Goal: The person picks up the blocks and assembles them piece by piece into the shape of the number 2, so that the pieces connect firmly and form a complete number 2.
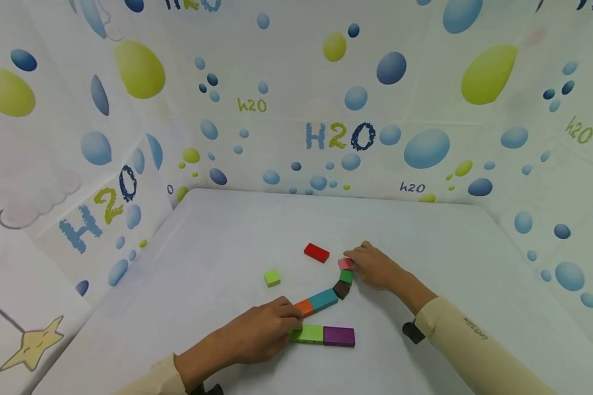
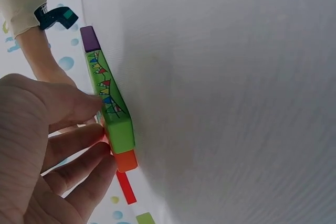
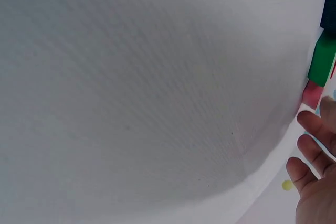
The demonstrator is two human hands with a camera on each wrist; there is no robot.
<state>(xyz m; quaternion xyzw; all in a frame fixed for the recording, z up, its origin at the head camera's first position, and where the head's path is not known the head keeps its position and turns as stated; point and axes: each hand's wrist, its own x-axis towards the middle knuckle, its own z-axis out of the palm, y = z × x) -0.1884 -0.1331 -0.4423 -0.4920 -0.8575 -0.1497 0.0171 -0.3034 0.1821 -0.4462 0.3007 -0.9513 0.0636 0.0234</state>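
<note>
My left hand (image 1: 272,329) is at the left end of an orange block (image 1: 304,307), its thumb and fingers bent about that end. Against the orange block lies a teal block (image 1: 323,299). Close to the left thumb is a light green block (image 2: 114,98) with printed bunting, end to end with a purple block (image 1: 339,336). My right hand (image 1: 375,267) pinches a small pink block (image 1: 345,264); its other fingers curve loosely in the right wrist view. A dark green block (image 1: 346,276) and a dark brown block (image 1: 341,289) continue the curved row toward the teal one.
A red block (image 1: 317,253) lies apart beyond the row. A small yellow-green cube (image 1: 272,278) sits to its left, nearer me. The white table (image 1: 217,236) meets patterned cloth walls behind and at both sides.
</note>
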